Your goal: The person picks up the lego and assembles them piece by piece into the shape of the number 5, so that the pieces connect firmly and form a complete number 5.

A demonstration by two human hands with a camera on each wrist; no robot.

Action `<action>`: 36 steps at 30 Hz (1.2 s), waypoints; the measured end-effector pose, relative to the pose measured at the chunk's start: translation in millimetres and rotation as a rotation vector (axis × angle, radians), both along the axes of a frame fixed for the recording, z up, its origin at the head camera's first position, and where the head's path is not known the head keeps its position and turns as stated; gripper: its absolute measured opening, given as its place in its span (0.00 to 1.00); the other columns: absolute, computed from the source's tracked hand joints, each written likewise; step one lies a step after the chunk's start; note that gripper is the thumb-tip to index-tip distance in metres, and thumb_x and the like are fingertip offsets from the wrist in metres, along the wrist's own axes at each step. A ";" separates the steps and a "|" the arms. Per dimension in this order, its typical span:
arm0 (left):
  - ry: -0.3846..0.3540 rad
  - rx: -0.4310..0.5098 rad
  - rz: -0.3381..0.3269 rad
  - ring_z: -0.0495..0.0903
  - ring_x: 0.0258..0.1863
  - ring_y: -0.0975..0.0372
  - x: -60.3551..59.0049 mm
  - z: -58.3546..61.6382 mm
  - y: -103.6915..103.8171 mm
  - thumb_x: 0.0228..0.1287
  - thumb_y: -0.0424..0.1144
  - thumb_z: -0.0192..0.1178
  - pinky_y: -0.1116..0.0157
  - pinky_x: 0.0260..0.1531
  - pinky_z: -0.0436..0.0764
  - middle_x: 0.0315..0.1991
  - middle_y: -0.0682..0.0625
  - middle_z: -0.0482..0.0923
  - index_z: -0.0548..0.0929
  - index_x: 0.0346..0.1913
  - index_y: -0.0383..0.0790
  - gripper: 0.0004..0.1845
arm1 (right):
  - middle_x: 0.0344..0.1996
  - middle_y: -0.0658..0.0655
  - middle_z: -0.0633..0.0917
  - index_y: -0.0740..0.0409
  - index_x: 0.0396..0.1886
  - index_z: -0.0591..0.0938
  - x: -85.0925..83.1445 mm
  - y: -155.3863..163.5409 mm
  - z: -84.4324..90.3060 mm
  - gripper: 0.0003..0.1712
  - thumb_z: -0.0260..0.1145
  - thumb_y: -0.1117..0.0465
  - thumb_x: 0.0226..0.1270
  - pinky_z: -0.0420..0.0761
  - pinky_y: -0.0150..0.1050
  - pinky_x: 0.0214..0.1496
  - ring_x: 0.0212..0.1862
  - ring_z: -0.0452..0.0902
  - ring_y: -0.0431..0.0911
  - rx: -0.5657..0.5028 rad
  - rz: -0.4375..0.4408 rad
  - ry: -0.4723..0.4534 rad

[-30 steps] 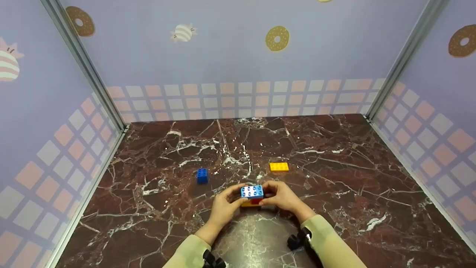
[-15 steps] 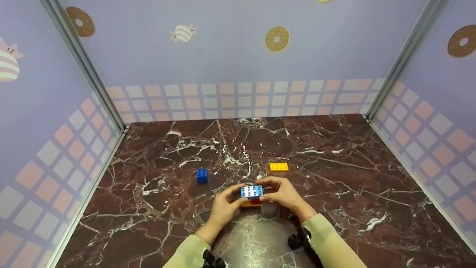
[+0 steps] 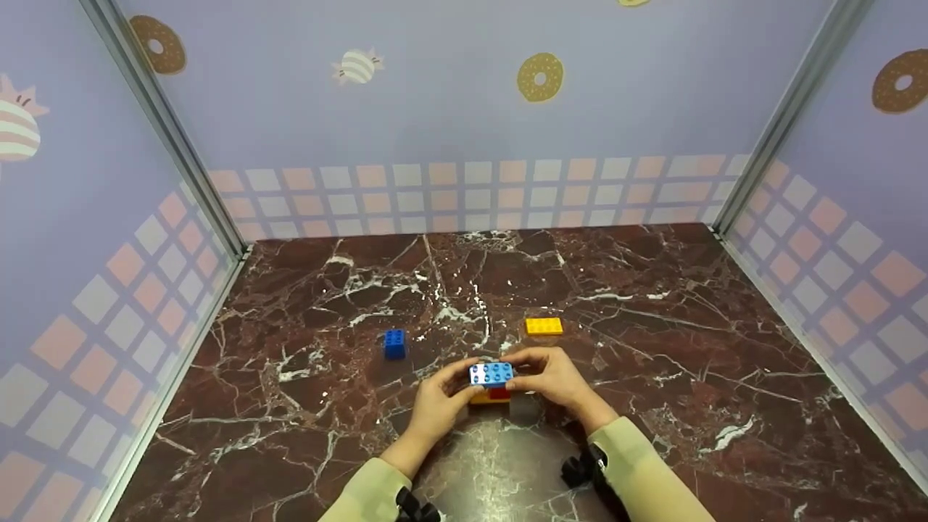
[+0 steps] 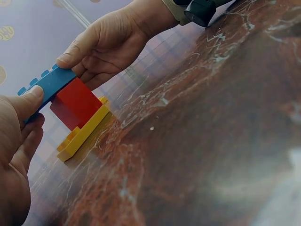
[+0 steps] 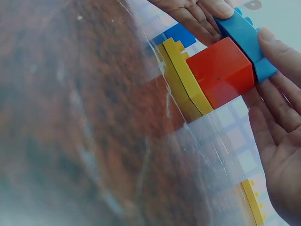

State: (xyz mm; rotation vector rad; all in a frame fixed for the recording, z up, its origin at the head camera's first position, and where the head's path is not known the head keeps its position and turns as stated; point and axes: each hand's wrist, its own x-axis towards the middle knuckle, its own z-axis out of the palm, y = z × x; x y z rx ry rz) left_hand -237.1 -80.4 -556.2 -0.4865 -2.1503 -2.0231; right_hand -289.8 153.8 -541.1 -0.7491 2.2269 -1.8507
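Between both hands, a light blue toy building brick [image 3: 491, 374] lies over a red block [image 4: 77, 103], and the red block stands on a yellow plate [image 4: 82, 136] on the table. My left hand [image 3: 437, 402] pinches the blue brick's left end, with the thumb on its near side. At its other end, my right hand [image 3: 554, 380] pinches the same brick. The right wrist view shows the blue brick [image 5: 247, 44] slightly tilted against the red block's top; whether it is fully seated I cannot tell. Fingers hide the brick's ends.
A dark blue brick [image 3: 394, 344] stands to the left, beyond my left hand. Another yellow plate [image 3: 544, 326] lies flat beyond my right hand. Patterned panels [image 3: 464, 109] wall in the brown marbled table [image 3: 652, 348] at the back and sides.
My right hand has shifted from lower on the stack, by the red block, up to the light blue brick's right end. My left hand keeps its hold, and the loose pieces stay put.
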 end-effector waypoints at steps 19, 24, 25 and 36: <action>-0.020 -0.021 0.005 0.84 0.57 0.43 -1.7 -0.3 0.4 0.63 0.29 0.70 0.67 0.57 0.85 0.58 0.31 0.83 0.81 0.61 0.26 0.24 | 0.48 0.72 0.88 0.71 0.53 0.86 1.9 -0.9 0.7 0.24 0.79 0.66 0.57 0.88 0.29 0.45 0.42 0.87 0.39 0.052 -0.038 0.003; -0.009 -0.027 -0.002 0.85 0.56 0.44 -1.7 -0.3 0.1 0.63 0.28 0.70 0.68 0.56 0.85 0.57 0.30 0.83 0.80 0.61 0.25 0.24 | 0.48 0.71 0.88 0.70 0.52 0.87 3.1 -1.1 1.5 0.23 0.79 0.67 0.56 0.87 0.29 0.45 0.43 0.87 0.41 0.056 -0.040 -0.006; -0.006 -0.027 -0.001 0.85 0.56 0.44 -1.6 0.0 0.0 0.62 0.28 0.70 0.68 0.56 0.85 0.57 0.30 0.83 0.81 0.61 0.25 0.23 | 0.48 0.71 0.89 0.70 0.52 0.87 3.2 -1.1 1.5 0.23 0.79 0.67 0.56 0.87 0.28 0.45 0.43 0.87 0.41 0.058 -0.041 -0.009; 0.056 -0.068 0.030 0.83 0.58 0.39 -1.9 -0.1 1.7 0.62 0.28 0.70 0.55 0.58 0.86 0.58 0.29 0.83 0.81 0.60 0.24 0.23 | 0.48 0.70 0.89 0.69 0.52 0.87 1.9 -1.1 -0.6 0.23 0.79 0.65 0.57 0.86 0.28 0.47 0.47 0.88 0.48 0.085 -0.050 0.017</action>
